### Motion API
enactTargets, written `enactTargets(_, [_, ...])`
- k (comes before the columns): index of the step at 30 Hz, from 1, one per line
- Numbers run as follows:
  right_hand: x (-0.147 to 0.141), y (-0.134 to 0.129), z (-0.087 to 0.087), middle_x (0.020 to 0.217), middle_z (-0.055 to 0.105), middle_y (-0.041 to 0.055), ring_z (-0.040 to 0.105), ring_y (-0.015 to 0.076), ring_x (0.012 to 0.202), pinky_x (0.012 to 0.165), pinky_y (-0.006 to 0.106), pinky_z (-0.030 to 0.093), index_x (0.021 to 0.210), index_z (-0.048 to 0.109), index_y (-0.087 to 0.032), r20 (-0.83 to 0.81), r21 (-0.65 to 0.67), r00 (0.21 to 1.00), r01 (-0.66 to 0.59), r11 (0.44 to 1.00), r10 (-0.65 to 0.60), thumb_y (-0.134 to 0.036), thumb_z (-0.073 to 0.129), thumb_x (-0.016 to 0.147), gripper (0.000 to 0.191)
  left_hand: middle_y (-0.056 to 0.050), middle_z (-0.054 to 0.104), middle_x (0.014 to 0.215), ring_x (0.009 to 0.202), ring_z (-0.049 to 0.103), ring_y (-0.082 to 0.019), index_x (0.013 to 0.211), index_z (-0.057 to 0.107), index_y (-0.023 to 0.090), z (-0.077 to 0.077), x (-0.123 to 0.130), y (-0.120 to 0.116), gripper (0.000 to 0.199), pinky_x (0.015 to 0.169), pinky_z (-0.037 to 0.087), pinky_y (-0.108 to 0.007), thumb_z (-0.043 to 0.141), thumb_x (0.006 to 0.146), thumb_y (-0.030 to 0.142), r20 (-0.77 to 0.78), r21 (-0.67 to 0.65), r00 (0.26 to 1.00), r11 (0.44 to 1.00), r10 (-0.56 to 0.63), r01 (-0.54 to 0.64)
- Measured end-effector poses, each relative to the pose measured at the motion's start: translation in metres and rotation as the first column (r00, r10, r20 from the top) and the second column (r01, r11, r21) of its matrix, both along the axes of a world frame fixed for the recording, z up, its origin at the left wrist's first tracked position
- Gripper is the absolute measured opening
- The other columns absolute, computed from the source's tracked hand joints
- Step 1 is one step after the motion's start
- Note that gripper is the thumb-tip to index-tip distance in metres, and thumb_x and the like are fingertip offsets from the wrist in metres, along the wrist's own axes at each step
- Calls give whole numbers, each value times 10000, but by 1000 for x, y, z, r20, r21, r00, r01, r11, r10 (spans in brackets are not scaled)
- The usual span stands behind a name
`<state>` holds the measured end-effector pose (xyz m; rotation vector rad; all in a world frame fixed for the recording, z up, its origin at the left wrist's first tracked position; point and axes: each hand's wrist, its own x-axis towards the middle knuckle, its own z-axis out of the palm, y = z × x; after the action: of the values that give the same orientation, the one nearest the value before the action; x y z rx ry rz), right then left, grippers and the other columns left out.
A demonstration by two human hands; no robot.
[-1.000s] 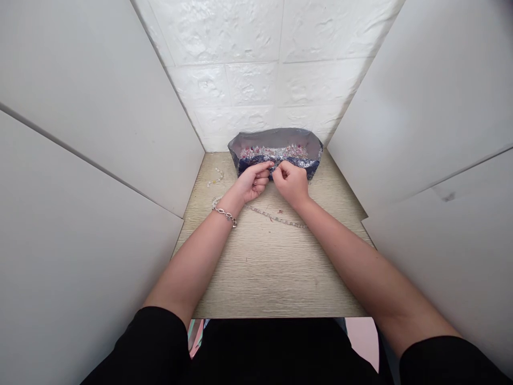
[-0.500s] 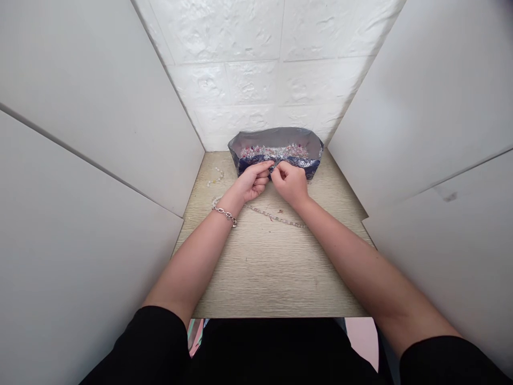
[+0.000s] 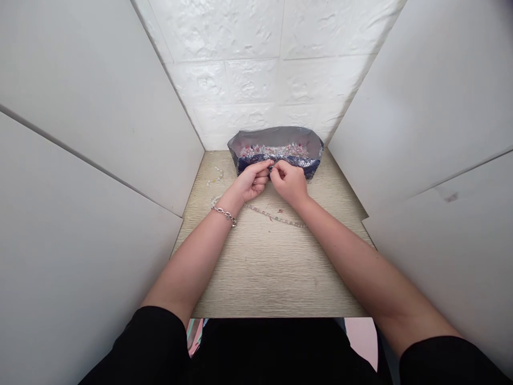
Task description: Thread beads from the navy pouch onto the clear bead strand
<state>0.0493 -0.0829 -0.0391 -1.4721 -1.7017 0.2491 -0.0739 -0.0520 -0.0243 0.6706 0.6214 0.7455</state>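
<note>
My left hand [image 3: 254, 181] and my right hand [image 3: 289, 180] meet fingertip to fingertip in front of an open dark-blue bag [image 3: 310, 170]. Small pink, white and clear beads [image 3: 276, 151] lie inside the bag. Both hands are closed in a pinch; whatever sits between the fingertips is too small to make out. Below them, a strand of small beads [image 3: 276, 218] runs across the tabletop, its ends passing behind my left wrist and my right forearm. A silver chain bracelet [image 3: 224, 214] circles my left wrist.
The wooden tabletop [image 3: 268, 278] is hemmed in by white panels [image 3: 100, 107] on the left and right [image 3: 425, 101]. A white brick-pattern wall [image 3: 252, 80] stands behind the bag. A short curl of pale beads [image 3: 218, 175] lies left of the bag, and tiny reddish bits [image 3: 280, 211] lie near the strand.
Almost nothing differs. My right fingertips have shifted very slightly while both hands stay together in front of the bag.
</note>
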Motion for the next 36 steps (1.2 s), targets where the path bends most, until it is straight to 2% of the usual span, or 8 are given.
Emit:
enactTargets(7, [1, 1, 0, 505, 424, -19, 353, 73, 480, 534, 210, 270, 591, 432, -158, -36, 20, 999, 31, 999, -30, -276, 382, 732, 191, 105, 209, 418, 291, 190, 11, 736, 513, 152, 1, 0, 0, 120, 268, 65, -101, 595, 683, 223, -5, -11, 1000, 1000, 4, -4])
enactTargets(14, [1, 1, -4, 500, 414, -30, 343, 63, 471, 518, 202, 262, 597, 417, -156, -11, 62, 998, -67, 996, 68, -259, 402, 709, 153, 103, 220, 419, 292, 199, 13, 723, 518, 144, 1, -1, -1, 95, 265, 82, -99, 584, 688, 202, 12, -7, 1000, 1000, 2, -2])
enactTargets(25, [0, 0, -2, 488, 382, -25, 323, 63, 459, 515, 205, 261, 571, 380, -154, -20, 107, 1000, -19, 994, 21, -262, 370, 725, 188, 103, 215, 416, 291, 199, 11, 736, 524, 145, 1, -1, -1, 94, 263, 83, -99, 584, 688, 199, 9, -18, 1000, 1000, 3, -3])
enactTargets(36, [1, -1, 0, 508, 405, -10, 342, 77, 485, 543, 215, 279, 577, 393, -158, 14, 50, 1000, 8, 999, -9, -269, 348, 739, 201, 101, 221, 409, 290, 201, 9, 733, 529, 148, 2, 0, -1, 76, 265, 83, -102, 570, 699, 201, -9, -32, 1000, 999, 3, -3])
